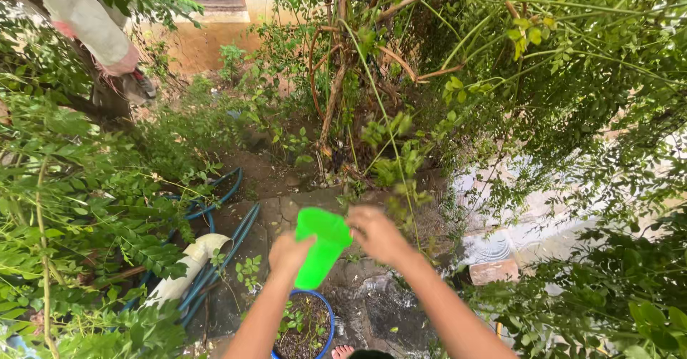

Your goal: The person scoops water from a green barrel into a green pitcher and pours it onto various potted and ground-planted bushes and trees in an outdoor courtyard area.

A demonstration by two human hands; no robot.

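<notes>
We tip a green cup (321, 247) mouth-first toward twelve o'clock, our left hand (288, 252) cradling its base and our right hand (377, 234) closed on its rim, above a blue pot (306, 327) at six o'clock; hoses (215, 219) lie at nine.

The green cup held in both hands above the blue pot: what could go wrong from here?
1. The green cup is tilted and gripped only at its sides by the left hand and right hand; it might slip.
2. The ground beside the blue pot looks wet, and bare toes show there, so a slip seems possible.
3. The blue hoses lie close by and could catch a foot.
</notes>
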